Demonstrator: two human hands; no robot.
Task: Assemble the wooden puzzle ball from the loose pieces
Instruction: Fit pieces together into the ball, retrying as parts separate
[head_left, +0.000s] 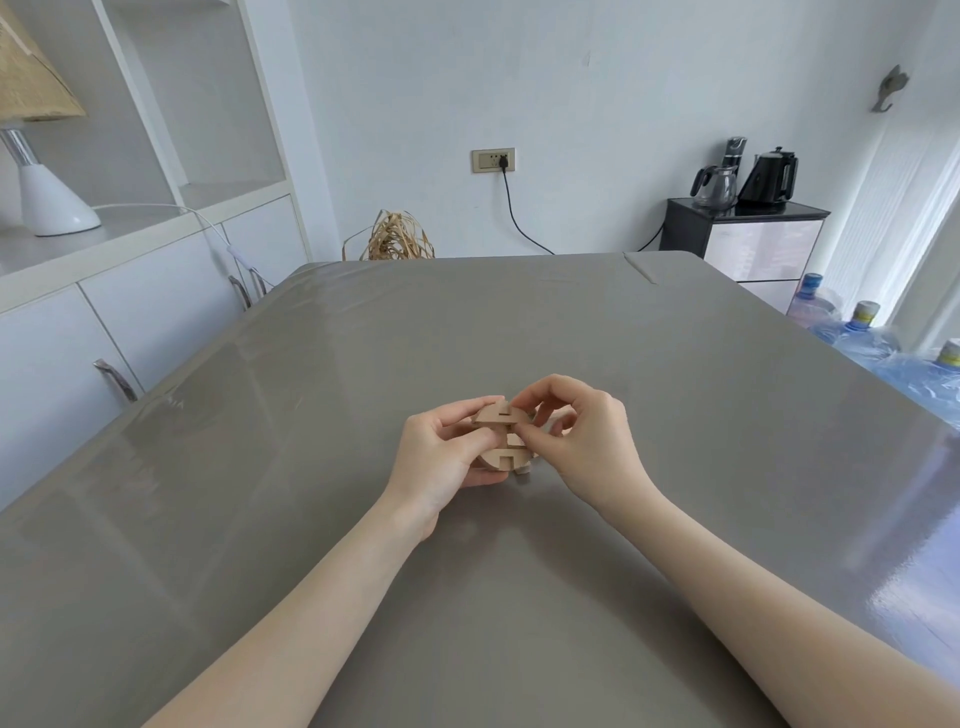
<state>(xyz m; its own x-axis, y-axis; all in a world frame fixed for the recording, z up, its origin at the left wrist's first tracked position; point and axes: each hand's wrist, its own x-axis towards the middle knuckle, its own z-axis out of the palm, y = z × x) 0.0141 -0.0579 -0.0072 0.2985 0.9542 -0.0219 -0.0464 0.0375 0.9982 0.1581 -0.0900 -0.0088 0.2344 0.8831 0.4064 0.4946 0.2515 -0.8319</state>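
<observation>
Puzzle ball (501, 439): part-built, pale wood, slots showing on its near face; held just above the grey table (675, 415), near its middle; left hand (441, 457) curled round the ball's left side, thumb on the front; right hand (582, 436) pinching at the ball's right edge with thumb and forefinger, other fingers bent above. Far right: 2 kettles (769, 176) on a dark cabinet (748, 234); far left: 1 lamp (47, 202) on a white shelf.

I see bright, soft daylight entering from the window (930, 244) at far right, glare washing the table (914, 519) at right, faint shadows, sharp focus, lines bowing toward the edges.
</observation>
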